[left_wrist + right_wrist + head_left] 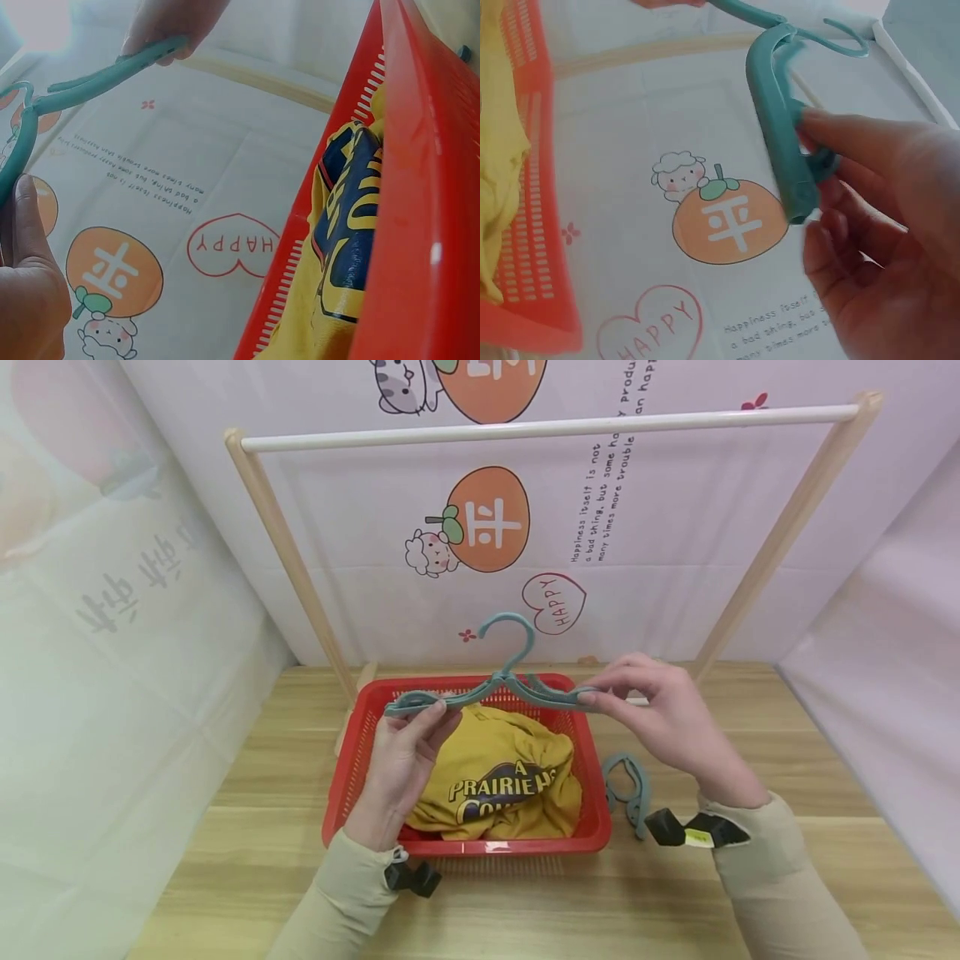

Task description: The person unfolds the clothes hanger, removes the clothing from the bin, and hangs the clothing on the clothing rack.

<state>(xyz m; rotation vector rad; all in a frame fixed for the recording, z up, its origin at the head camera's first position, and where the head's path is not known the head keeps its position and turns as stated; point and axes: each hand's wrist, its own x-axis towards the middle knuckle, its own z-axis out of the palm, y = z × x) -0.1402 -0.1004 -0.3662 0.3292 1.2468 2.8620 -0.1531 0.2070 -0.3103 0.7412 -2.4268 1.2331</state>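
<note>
A blue-green folding clothes hanger (480, 691) is held up over the back of a red basket (467, 847), its arms spread and its hook upward. My left hand (401, 768) pinches the end of its left arm. At the other end, my right hand (660, 710) grips the right arm between thumb and fingers; the right wrist view shows this hanger arm (776, 127) close up beside the fingertips. Crumpled yellow clothing (517, 743) with dark printed lettering lies inside the basket, below both hands.
A second blue-green hanger (637, 802), folded, lies on the wooden table (675, 902) just right of the basket. Behind the basket rises a rack with a white rail (555, 430) and wooden posts (787, 535). A printed white cloth (360, 568) hangs at the back.
</note>
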